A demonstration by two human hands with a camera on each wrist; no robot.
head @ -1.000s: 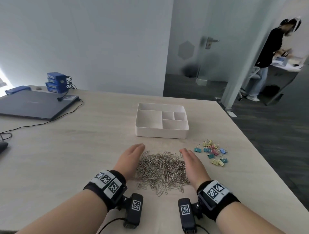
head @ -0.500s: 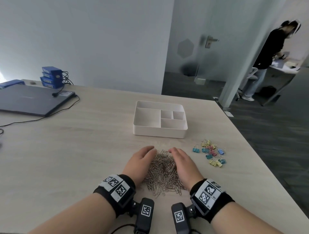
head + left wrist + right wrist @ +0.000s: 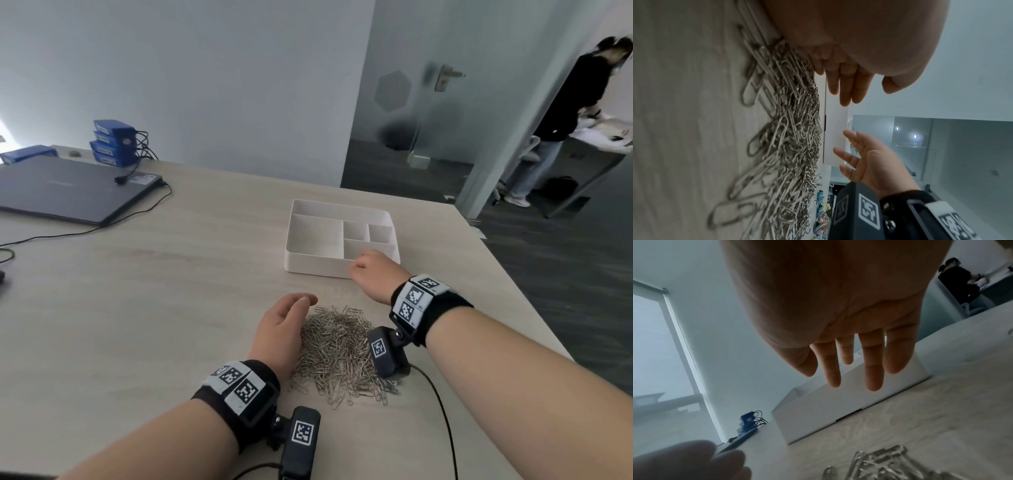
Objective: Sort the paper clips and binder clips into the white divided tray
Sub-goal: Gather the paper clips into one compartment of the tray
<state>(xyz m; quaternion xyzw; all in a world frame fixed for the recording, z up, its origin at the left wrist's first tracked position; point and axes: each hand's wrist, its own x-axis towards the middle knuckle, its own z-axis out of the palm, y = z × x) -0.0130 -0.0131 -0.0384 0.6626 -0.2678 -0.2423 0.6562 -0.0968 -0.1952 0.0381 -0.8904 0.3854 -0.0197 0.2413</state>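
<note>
The right hand (image 3: 375, 274) hovers with fingers spread and straight at the near wall of the white plastic divided tray (image 3: 310, 265), holding nothing; whether it touches the wall I cannot tell. The left hand (image 3: 282, 330) rests relaxed and empty against the left edge of the heap of silver wire paper clips (image 3: 342, 353) on the pale wood-grain worktop (image 3: 171, 291). The small coloured binder clips (image 3: 821, 209) show only in the left wrist view, beyond the heap. All 5 tray compartments look empty, so sorting has barely begun. The step in hand seems to be drawing the tray closer. Doing it well means hooking the near wall with flat fingers and sliding it slowly, stopping short of the heap so no clips scatter, while the left hand keeps the pile fenced.
</note>
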